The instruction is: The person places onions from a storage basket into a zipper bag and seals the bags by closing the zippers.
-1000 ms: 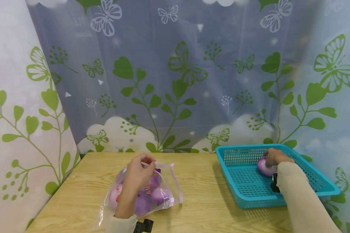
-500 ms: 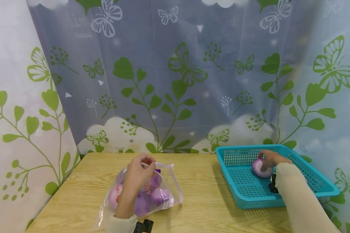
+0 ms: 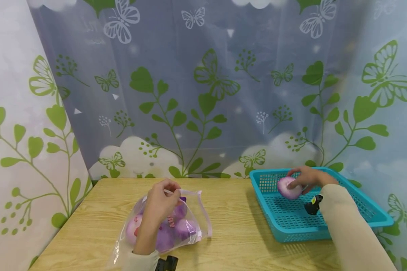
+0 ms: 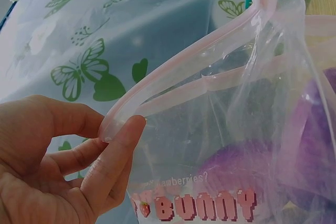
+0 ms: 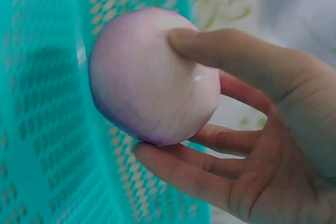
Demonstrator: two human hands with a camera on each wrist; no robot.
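Note:
My left hand [image 3: 162, 201] pinches the pink zip edge of a clear plastic bag [image 3: 204, 214] between thumb and fingers. In the left wrist view the bag's mouth [image 4: 173, 90] gapes, and pink lettering reads "BUNNY" [image 4: 205, 206]. Several round purple things [image 3: 185, 228] lie inside the bag, partly behind my forearm. Over the left part of the blue basket, my right hand [image 3: 310, 177] grips a purple-and-white onion [image 3: 285, 188]. In the right wrist view the thumb presses on the onion's pale side [image 5: 142, 82], with the fingers curled beneath and behind it.
The blue slotted basket [image 3: 278, 235] stands at the right of the wooden table [image 3: 230, 226], its raised rim all round. Bare tabletop separates bag and basket. A patterned curtain [image 3: 176, 75] hangs along the table's back edge.
The right hand has lifted the onion from the basket floor and carried it left, towards the basket's left wall. My left hand and the bag have stayed in place.

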